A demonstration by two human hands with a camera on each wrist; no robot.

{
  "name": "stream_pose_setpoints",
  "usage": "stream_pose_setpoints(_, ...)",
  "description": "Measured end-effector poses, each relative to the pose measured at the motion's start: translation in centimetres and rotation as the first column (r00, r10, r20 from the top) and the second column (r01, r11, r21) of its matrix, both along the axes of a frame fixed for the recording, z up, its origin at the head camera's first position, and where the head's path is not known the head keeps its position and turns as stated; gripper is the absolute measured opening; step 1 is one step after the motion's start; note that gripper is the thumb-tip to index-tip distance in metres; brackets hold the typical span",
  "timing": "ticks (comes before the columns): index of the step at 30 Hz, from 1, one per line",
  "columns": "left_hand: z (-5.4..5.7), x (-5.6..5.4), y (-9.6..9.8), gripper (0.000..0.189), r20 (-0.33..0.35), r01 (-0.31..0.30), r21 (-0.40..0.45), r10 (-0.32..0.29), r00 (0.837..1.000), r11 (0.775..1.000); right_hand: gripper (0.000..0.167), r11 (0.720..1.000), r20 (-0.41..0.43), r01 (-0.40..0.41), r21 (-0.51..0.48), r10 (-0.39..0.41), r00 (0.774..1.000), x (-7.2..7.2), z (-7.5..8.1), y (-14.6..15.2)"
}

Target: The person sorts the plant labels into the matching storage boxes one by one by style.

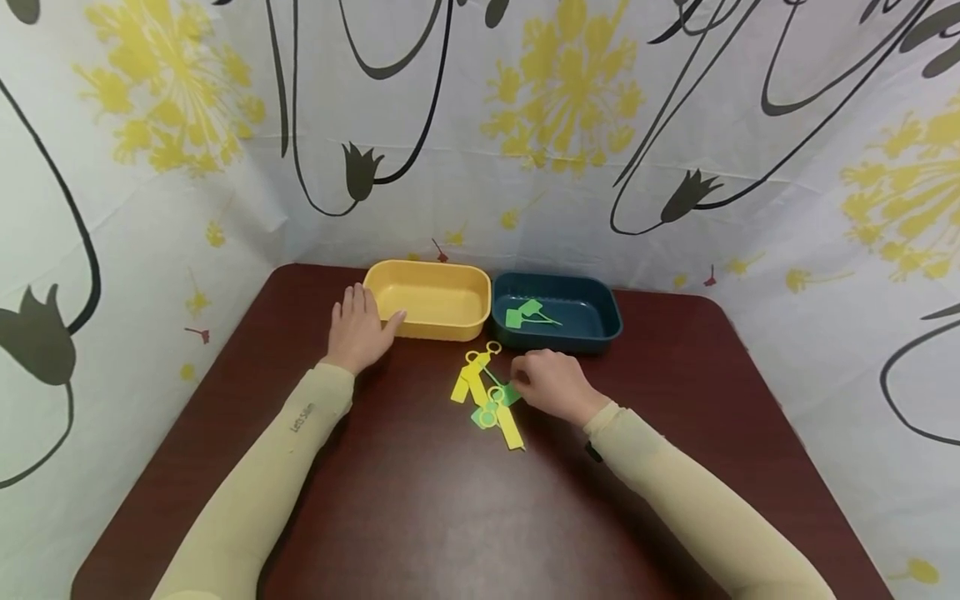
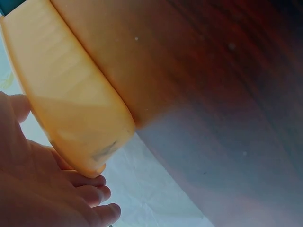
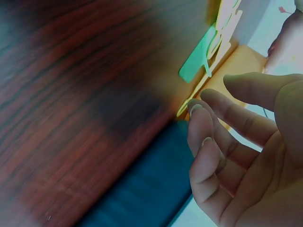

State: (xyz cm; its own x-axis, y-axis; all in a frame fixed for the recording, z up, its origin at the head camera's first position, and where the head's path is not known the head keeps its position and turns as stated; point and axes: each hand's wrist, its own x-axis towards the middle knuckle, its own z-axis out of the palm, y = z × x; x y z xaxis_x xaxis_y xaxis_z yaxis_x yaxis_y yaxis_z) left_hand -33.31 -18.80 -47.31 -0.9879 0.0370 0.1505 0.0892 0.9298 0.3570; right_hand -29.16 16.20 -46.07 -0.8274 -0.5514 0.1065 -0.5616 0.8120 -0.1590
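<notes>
My left hand (image 1: 358,332) rests on the left end of the yellow bin (image 1: 427,332), its fingers straight; in the left wrist view the fingertips lie along the bin's rim. Just right of a small pile, my right hand (image 1: 555,385) hovers with its fingers loosely bent. In the right wrist view the thumb and index fingertip are apart, with nothing between them. Several yellow ring-ended tags (image 1: 510,427) make up the pile, overlapping green tags (image 1: 512,394) on the table. Other green tags (image 1: 531,307) lie inside the dark blue bin (image 1: 557,337).
The two bins stand side by side near the back edge of the dark brown table (image 1: 420,500). Behind and beside the table hangs a white cloth (image 1: 465,200) with a flower print.
</notes>
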Motion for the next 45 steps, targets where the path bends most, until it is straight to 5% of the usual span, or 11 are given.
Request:
stream_pose_setpoints(25, -0.2, -0.3, 0.0, 0.097, 0.007, -0.012, -0.011, 0.012, 1.000, 1.000, 0.030, 0.996, 0.131, 0.044, 0.081, -0.055, 0.990, -2.7, -0.9, -4.3)
stream_pose_setpoints(36, -0.2, -0.4, 0.0, 0.098, 0.007, -0.012, -0.024, 0.012, 1.000, 1.000, 0.021, 0.989, 0.145, 0.069, 0.129, -0.088, 0.986, -3.0, -1.2, -4.7)
stream_pose_setpoints(45, -0.1, -0.3, -0.1, 0.097, 0.006, -0.014, -0.030, 0.014, 1.000, 0.999, 0.020, 0.993, 0.096, -0.001, 0.117, -0.010, 0.995, -2.7, -1.3, -4.1)
